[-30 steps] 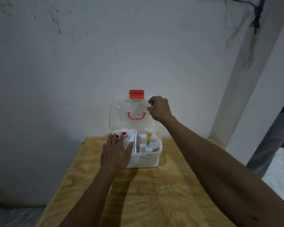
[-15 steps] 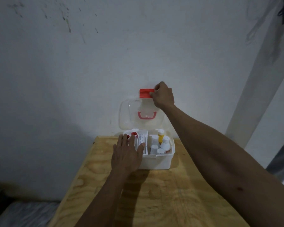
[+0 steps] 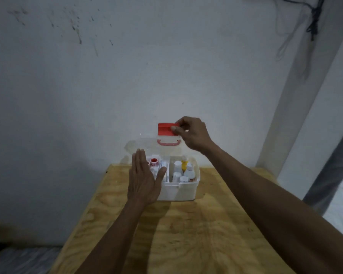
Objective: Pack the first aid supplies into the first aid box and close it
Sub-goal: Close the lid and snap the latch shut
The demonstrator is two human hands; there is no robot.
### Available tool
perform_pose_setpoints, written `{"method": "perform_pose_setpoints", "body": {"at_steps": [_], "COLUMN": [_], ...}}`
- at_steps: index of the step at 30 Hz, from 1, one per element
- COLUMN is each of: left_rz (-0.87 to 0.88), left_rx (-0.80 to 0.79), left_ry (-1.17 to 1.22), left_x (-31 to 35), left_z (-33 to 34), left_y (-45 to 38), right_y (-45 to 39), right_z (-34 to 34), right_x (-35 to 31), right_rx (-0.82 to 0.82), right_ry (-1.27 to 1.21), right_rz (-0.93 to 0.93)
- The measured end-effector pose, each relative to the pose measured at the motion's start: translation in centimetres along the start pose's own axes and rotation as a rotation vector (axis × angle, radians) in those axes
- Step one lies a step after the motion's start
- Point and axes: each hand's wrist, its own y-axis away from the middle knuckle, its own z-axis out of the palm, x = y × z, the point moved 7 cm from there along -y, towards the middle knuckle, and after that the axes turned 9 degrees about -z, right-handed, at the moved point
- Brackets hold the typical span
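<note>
Centrally, at the desk's [image 3: 186, 234] far edge, a white first aid box [image 3: 178, 189] is seen filled with bottles [image 3: 183, 172] and tape rolls [image 3: 153, 161]. Its clear lid [image 3: 147, 146] is half raised, its red latch [image 3: 165, 129] pinched by the right hand [image 3: 192, 133]. The left hand [image 3: 144, 178] is laid flat, fingers extended, on the box's left side.

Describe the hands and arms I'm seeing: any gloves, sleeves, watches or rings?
Both are bare. The left hand and right hand wear no gloves, and no rings, watch or wristband show. Both forearms are uncovered to the frame edge, with no sleeve in view.
</note>
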Motion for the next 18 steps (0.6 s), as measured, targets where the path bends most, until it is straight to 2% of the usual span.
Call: {"method": "perform_pose_setpoints", "body": {"at_steps": [3,6,13,18], "left_rz": [-0.007,0.020,0.092,0.100], "left_rx": [0.130,0.192,-0.024,-0.092], "left_ry": [0.195,0.221,0.055,0.002], "left_x": [0.2,0.1,-0.3,-0.3], "left_z": [-1.8,-3.2,-2.6,-2.6], "left_y": [0.8,1.2,1.2,1.4], "right_y": [3.5,7.0,12.3,13.5], "right_z": [0.5,1.7,3.8,4.4], "right_x": [-0.6,-0.3,0.2,0.4], "right_rx": [-0.022,-0.073,-0.157,-0.215], "right_ry": [-0.019,-0.001,0.102,0.229], "right_rz": [-0.047,-0.065,-0.144,-0.214]}}
